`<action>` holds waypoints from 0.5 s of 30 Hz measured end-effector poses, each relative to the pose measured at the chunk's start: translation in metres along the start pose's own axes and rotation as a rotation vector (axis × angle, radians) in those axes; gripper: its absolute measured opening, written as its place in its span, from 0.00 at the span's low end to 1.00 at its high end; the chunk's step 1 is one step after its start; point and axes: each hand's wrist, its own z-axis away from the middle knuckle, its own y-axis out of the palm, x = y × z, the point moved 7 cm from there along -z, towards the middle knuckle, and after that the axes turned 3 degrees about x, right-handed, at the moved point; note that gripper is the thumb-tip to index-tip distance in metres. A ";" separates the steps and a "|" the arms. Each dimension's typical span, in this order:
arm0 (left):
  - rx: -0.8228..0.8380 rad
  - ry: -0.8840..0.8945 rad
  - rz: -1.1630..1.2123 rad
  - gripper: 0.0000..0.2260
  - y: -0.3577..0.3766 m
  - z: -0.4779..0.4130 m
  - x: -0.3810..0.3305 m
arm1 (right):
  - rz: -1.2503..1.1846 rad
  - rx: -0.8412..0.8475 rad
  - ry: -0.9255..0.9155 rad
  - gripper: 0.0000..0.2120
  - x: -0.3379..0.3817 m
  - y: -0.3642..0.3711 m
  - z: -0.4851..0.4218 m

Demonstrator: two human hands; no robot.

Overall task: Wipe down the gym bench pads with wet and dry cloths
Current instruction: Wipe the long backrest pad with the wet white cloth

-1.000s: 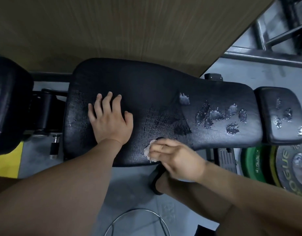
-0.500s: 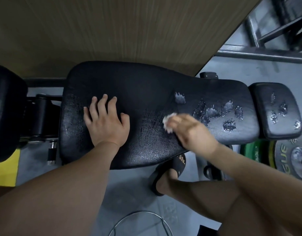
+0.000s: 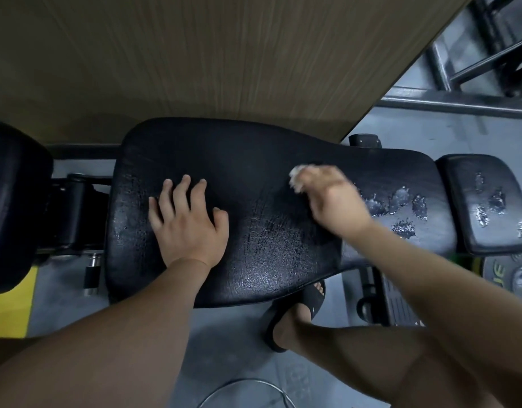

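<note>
Fingers [image 3: 311,179]: those of the right hand [image 3: 334,201] are curled over a small white cloth [image 3: 296,172]; the exact grip is lost to motion blur.
Left hand [image 3: 189,228]: laid flat at centre left of the frame, with its fingers straight and spread, pressed on the pad.
Main pad [image 3: 253,154]: black and cracked, stretched across the middle of the frame. The cloth is held against it, right of centre, near the upper edge.
Blotches [image 3: 401,198]: pale and glistening, just right of the wiping hand. Whether they are liquid or wear cannot be told.
Small pad [image 3: 486,201]: at far right, marked with similar blotches.
Step in hand: a wiping pass over the main pad is judged to be under way. Whether the cloth is wet or dry cannot be told.
Next move: the cloth is probably to be carried rightward across the blotches, then onto the small pad. Firm contact is called for, with the bench braced by the flat hand.
</note>
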 end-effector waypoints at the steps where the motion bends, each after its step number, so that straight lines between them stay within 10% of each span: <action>1: 0.001 0.001 -0.004 0.25 0.000 0.000 0.000 | 0.026 -0.062 0.151 0.16 -0.026 -0.005 -0.009; 5: 0.008 0.000 -0.008 0.25 0.001 0.000 0.000 | 0.034 -0.121 0.422 0.18 -0.038 0.003 -0.029; 10: 0.014 -0.006 -0.010 0.25 0.001 -0.001 0.001 | -0.037 0.028 -0.074 0.17 0.026 0.015 -0.022; 15: 0.010 -0.005 -0.012 0.26 0.001 -0.001 0.000 | 0.071 -0.129 0.511 0.19 -0.069 -0.001 -0.041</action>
